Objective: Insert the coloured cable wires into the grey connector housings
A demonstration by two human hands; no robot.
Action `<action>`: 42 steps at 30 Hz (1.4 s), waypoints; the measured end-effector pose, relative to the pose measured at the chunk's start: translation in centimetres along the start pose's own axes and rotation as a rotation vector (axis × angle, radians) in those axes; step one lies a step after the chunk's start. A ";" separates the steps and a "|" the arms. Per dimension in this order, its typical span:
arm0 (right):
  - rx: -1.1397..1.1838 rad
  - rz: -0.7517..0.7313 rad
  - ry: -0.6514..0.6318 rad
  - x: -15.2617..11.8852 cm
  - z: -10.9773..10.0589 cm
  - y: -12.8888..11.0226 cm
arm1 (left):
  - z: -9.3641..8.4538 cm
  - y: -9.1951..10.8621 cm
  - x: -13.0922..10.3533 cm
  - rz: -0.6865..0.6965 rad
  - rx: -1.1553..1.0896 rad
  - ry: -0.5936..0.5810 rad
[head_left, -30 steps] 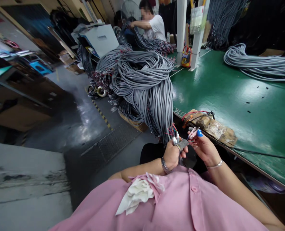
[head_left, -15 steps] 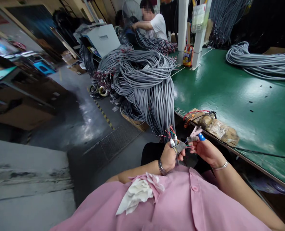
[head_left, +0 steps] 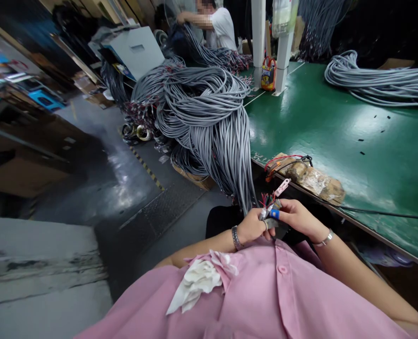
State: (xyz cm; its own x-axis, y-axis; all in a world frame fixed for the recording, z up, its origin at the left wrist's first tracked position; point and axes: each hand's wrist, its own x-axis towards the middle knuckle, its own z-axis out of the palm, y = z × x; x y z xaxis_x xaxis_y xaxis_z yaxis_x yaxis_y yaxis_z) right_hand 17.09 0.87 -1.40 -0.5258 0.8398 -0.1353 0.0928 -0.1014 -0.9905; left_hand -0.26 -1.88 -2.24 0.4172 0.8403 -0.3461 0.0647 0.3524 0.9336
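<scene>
Grey cables (head_left: 205, 103) are heaped along the left side of the desk (head_left: 336, 127), with long loops hung down beside its near left corner. Just off the desk's near edge, cable ends (head_left: 264, 213) are held in the left hand (head_left: 251, 227), whose grip is closed around them; thin coloured wires (head_left: 265, 199) are fanned out above. By the right hand (head_left: 297, 218), set beside the left and nearer the desk, a pink tool (head_left: 282, 187) is held in a narrow grip, its free end tilted up toward the desk's near edge. One right digit is covered by a blue wrap (head_left: 274, 214). On that edge a taped block (head_left: 313, 179) is laid, crossed by red, orange and black leads (head_left: 286, 159); alongside, a black cord (head_left: 381, 213) is run. Small black scraps (head_left: 360, 140) are scattered mid-desk, and a coil (head_left: 378, 80) is placed at its far right. At the desk's far left, a bag (head_left: 268, 77) is stood near a white post (head_left: 258, 33); past it, further cables are handled by a person (head_left: 223, 29).
</scene>
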 end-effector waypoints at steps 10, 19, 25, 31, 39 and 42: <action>0.221 -0.017 0.310 -1.3 2.1 0.5 | 0.1 -0.2 1.2 0.068 -0.283 0.259; 0.379 0.060 0.219 0.1 2.7 0.5 | -0.2 -0.2 0.2 0.076 -0.117 0.017; 0.419 0.047 0.270 0.6 3.4 -0.2 | -0.1 -1.0 0.5 0.118 -0.293 0.173; 0.466 0.007 0.279 0.4 3.8 -0.2 | 0.0 -1.1 0.8 0.149 -0.429 0.231; 0.450 0.026 0.314 0.1 3.6 0.1 | 0.0 -1.2 0.9 0.148 -0.488 0.313; 0.491 0.021 0.283 -0.2 3.2 1.0 | -0.1 -1.0 0.8 0.153 -0.498 0.330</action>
State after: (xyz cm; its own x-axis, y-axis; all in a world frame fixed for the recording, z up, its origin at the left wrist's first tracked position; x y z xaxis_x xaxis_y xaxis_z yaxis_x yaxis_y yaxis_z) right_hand 14.61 -1.08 -2.46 -0.2749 0.9382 -0.2102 -0.3387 -0.2992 -0.8921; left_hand -0.09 -1.50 -3.48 0.0807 0.9516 -0.2966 -0.4376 0.3012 0.8472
